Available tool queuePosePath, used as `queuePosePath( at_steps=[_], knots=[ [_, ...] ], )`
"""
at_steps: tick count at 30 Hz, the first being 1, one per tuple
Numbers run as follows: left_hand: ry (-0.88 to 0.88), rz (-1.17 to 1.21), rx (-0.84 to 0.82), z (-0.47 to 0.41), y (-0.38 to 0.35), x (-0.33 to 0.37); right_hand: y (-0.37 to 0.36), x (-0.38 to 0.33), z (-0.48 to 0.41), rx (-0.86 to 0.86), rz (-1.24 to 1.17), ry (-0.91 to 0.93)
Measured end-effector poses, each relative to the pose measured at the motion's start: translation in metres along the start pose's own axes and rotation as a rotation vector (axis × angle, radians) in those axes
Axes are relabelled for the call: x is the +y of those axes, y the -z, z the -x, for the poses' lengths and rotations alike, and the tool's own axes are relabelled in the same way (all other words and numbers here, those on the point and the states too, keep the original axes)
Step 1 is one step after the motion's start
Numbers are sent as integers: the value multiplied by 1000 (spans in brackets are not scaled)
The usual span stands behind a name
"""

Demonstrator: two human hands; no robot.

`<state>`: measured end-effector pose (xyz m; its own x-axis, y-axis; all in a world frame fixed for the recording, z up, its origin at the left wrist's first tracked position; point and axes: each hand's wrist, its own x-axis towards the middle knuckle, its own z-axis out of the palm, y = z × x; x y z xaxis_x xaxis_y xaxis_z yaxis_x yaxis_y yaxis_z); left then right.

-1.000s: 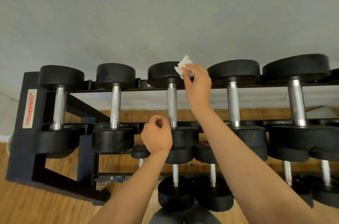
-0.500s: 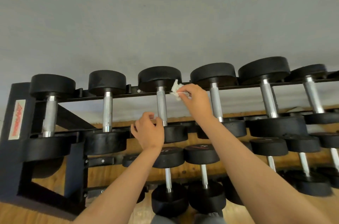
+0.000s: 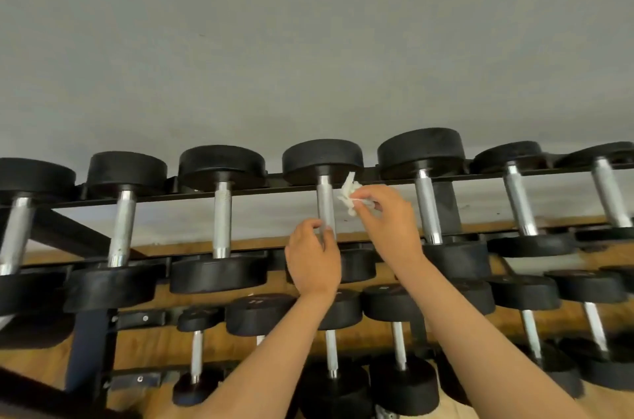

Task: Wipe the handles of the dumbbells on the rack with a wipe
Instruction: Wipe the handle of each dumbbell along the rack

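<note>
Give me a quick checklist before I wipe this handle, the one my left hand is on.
1. The wipe held by the right hand: ok, pinched at the fingertips.
2. The left hand steadying the handle: ok, it grips the lower part.
3. The wipe touching the handle: cannot tell, it sits close beside it.
4. Upper part of the handle free to wipe: ok.
5. The wipe clean enough: cannot tell, it is crumpled.

Crumpled wipe beside handle (right hand)
</note>
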<state>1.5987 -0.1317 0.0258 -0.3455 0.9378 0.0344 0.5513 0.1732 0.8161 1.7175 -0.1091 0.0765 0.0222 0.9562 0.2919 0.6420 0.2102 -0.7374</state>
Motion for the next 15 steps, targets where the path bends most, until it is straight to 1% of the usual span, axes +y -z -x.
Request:
queuePosePath(
  at_steps=[1, 3, 6, 9, 12, 13, 15],
  knots=[
    [-21, -26, 54, 1, -5, -2, 2, 8, 10, -37, -6, 15],
    [-3, 8, 95, 3, -8, -4, -1, 19, 30, -143, -21, 27],
    [44, 126, 67, 1, -5, -9, -15, 26, 53, -232, -33, 46],
    [110, 243, -50, -6, 2, -18, -22, 25, 57, -205, -6, 59],
    [68, 187, -167, -13, 13, -28, -24, 27, 70, -161, 38, 111],
    [59, 171, -185, -16, 15, -31, -25, 28, 78, -160, 58, 136],
    [95, 183, -189, -20, 14, -35, -27, 30, 94, -162, 80, 168]
  ],
)
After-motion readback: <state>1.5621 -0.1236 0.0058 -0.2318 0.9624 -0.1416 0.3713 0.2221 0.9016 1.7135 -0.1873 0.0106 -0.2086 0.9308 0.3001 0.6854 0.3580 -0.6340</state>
